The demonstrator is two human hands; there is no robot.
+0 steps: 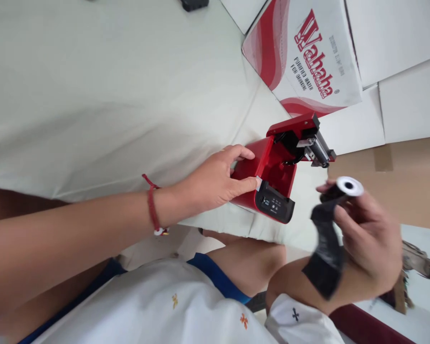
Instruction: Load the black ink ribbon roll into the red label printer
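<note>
A small red printer (272,165) with a black control panel sits on the white-covered table (93,95), its lid swung open to show an empty red bay and black roller parts. My left hand (215,181) grips the printer's near side, thumb by the panel, fingers curled over its far edge. A red string bracelet is on that wrist. My right hand (369,239) is closed round a black ribbon roll (335,196) on a white core, held in the air to the right of the printer. A loose black strip hangs down from the roll.
A white and red Wahaha water carton (308,52) stands just behind the printer, with plain white boxes (408,95) to its right. A dark object (194,4) lies at the table's far edge. My knees and white clothing fill the bottom of the view.
</note>
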